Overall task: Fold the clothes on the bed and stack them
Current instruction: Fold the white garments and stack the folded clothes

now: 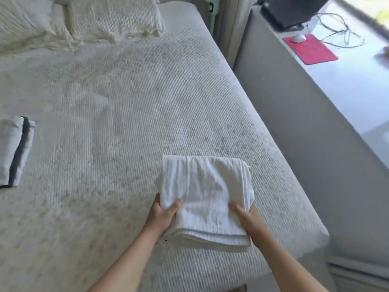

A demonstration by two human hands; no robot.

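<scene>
A white garment (205, 186), folded into a thick rectangle of several layers, lies near the bed's right front edge. My left hand (163, 216) grips its left near side, thumb on top and fingers underneath. My right hand (247, 218) grips the right near side the same way. At the far left edge of the view lies another folded garment (14, 150), white with a dark stripe along it, flat on the bed (117, 114).
Two ribbed white pillows (113, 17) sit at the head of the bed. Right of the bed runs a grey ledge (336, 87) with a red mat (310, 49), a dark monitor, a white mouse and loose cables. The bed's right edge drops off close to the held garment.
</scene>
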